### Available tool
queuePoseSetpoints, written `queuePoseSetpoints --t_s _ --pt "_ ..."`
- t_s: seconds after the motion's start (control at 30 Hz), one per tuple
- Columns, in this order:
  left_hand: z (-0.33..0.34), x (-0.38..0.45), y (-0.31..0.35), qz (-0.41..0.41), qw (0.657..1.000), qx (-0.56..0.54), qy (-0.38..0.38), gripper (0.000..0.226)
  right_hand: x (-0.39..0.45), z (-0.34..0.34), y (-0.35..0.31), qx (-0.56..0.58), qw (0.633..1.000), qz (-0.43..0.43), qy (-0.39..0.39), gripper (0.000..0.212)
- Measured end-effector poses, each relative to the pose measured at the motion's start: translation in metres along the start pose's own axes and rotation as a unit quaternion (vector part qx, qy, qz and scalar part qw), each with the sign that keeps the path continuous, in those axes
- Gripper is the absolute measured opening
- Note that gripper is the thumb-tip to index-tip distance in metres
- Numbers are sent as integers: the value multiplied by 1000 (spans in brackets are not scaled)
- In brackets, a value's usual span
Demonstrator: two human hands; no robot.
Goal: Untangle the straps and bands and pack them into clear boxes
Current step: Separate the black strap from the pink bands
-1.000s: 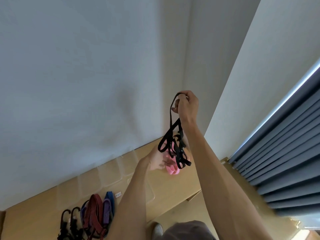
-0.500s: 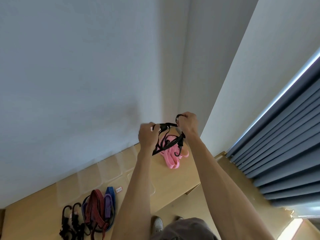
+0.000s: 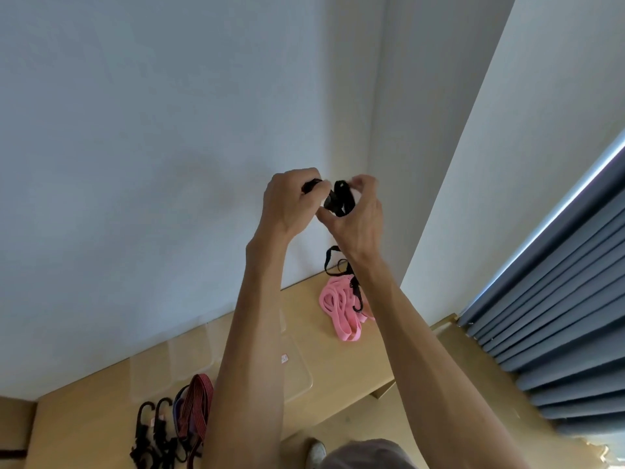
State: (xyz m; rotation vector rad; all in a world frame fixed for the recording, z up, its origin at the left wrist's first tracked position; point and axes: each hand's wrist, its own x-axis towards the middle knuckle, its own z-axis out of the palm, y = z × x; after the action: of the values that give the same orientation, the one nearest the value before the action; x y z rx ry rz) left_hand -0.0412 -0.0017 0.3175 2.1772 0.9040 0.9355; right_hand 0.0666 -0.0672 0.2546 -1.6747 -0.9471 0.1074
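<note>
Black strap [image 3: 339, 198] held aloft, left hand [image 3: 292, 201] and right hand [image 3: 356, 216] both pinching it

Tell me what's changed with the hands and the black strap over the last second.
The left hand came up from near the pink band and gripped the black strap. Both hands now bunch it together high in front of the wall, the right hand close beside the left; its loose end hangs below the right wrist. The pink band, the clear boxes and the cords at lower left stayed on the table.
</note>
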Motion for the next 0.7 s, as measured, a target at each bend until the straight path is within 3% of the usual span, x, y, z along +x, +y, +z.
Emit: queuePoseSetpoints --t_s 0.07,0.13,0.23,0.3,0.33,0.4,0.47,0.53,0.63,0.7 --pt "-5 2 2 7 999 39 7 29 4 -3 -6 -61 996 50 -37 73" --pt "-3 2 4 3 1000 21 -10 30 9 -7 -11 -14 991 59 -116 55" --pt "6 -1 2 4 997 -81 12 30 15 -8 -23 84 979 13 -183 13" --pt "18 -7 -8 -26 977 -201 70 17 19 -7 -30 129 973 54 -185 11" --pt "26 -12 -17 -66 959 -268 73 11 21 -8 -33 176 964 94 -176 13" --pt "49 -30 -41 -161 931 -326 -23 24 28 -11 -40 267 942 144 -145 22" --pt "75 -55 -65 -210 928 -241 -193 30 39 -18 -42 317 932 148 -99 28" --pt "94 -76 -82 -234 911 -189 -281 26 48 -25 -38 332 930 154 -38 32" --pt "94 -87 -92 -278 911 -214 -216 13 47 -33 -10 241 942 217 82 32" --pt "83 -82 -90 -290 919 -210 -166 13 33 -34 22 195 926 303 112 27"
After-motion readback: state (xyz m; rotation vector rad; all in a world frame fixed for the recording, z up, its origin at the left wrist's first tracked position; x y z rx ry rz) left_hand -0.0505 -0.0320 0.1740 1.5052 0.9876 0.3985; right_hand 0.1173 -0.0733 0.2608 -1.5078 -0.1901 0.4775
